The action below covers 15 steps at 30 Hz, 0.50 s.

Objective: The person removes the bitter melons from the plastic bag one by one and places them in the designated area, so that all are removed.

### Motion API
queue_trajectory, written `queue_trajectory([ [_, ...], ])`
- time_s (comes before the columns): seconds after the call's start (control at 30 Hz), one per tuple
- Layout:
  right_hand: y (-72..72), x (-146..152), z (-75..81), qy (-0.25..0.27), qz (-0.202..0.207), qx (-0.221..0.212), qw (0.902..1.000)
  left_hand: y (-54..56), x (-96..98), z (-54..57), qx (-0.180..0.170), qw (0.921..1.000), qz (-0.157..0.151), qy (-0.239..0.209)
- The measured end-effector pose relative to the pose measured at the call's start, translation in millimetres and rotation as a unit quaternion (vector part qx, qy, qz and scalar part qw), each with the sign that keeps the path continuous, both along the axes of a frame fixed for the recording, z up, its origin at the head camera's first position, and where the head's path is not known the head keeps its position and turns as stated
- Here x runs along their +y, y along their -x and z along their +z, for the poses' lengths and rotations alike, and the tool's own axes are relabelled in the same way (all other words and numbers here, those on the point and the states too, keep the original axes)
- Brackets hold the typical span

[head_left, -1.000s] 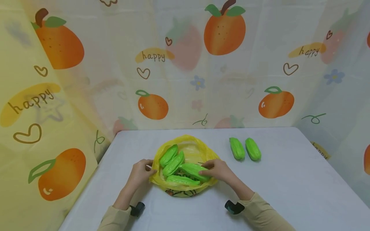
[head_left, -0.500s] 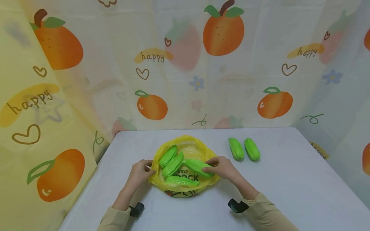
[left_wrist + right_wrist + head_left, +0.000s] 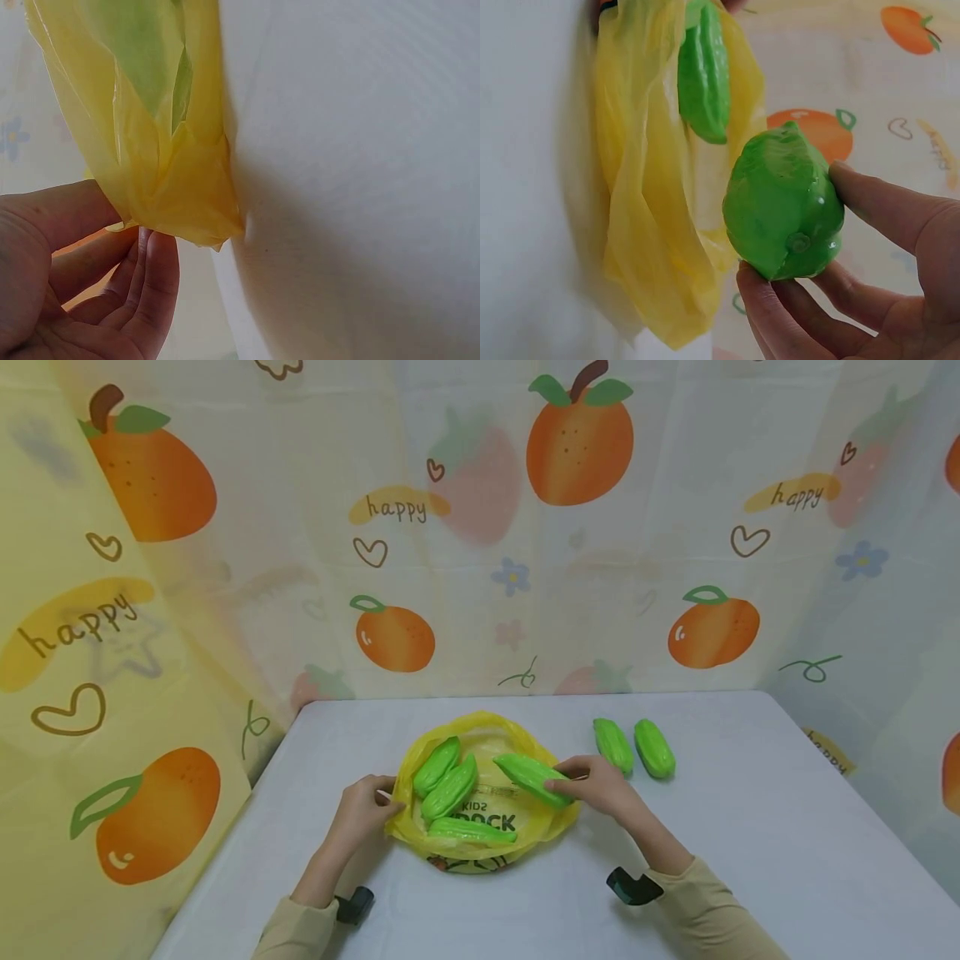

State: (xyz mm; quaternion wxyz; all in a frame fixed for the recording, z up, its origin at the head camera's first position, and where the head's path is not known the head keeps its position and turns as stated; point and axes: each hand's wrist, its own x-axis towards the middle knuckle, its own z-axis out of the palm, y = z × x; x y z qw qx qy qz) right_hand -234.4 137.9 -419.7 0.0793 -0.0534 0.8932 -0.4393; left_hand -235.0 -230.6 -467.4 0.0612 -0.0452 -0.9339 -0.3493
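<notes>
Jutting from right grip (image 3: pixel 598 785): gourd (image 3: pixel 527 777), probably.

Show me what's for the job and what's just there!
For the job:
yellow bag, held by left hand
green vegetable in right hand
three vegetables in bag
probably two vegetables on the table

Just there:
fruit-print backdrop
wrist cameras

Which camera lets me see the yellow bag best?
The head view: it shows the open yellow bag with green vegetables inside. The left wrist view shows just the part near the left hand; the right wrist view shows one crumpled side.
</notes>
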Motion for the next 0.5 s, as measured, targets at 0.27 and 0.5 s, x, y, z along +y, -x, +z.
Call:
queue_trajectory([
  [0.27, 4.0, 18.2, 4.5, 0.022, -0.015, 0.012, 0.9996, 0.4, 0.4, -0.7, -0.004, 1.0000, 0.003, 0.005],
  [0.5, 6.3, 34.8, 10.7, 0.013, -0.032, 0.020, 0.9992, 1.0, 0.4, -0.3, -0.001, 1.0000, -0.001, 0.008],
])
